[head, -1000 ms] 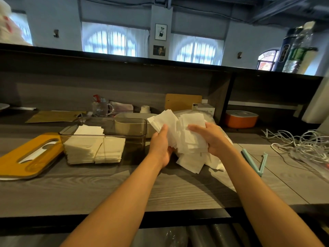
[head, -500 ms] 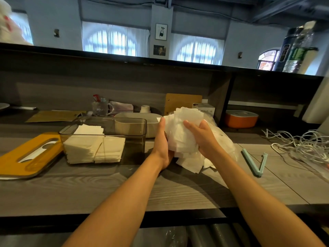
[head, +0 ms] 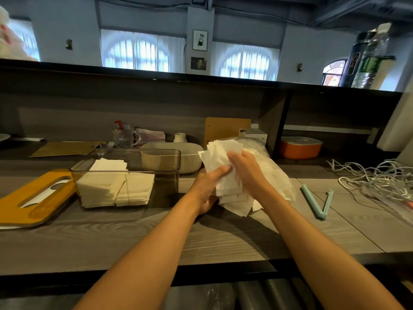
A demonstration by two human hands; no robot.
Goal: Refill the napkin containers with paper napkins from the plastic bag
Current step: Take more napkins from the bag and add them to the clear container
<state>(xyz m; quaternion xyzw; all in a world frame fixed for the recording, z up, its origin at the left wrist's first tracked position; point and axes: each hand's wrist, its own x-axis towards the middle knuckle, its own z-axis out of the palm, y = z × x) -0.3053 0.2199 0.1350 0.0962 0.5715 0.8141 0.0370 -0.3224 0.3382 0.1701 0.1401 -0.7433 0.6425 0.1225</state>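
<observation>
Grey wood-grain counter (head: pixel 223 242), arched windows (head: pixel 136 52) behind; both hands' fingers (head: pixel 233 156) clutch napkins (head: pixel 221 153).

The right hand (head: pixel 247 170) covers the loose white paper napkin bundle's (head: pixel 220 153) middle; the crinkled clear plastic bag (head: pixel 277 175) lies half-hidden behind

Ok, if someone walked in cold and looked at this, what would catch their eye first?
Probably the messy bundle of white napkins in the middle, gripped by the left hand from below and the right hand from the side, over the plastic bag. Next, the clear container to the left, partly filled with stacked napkins, and its yellow lid lying beside it at the far left.
</observation>
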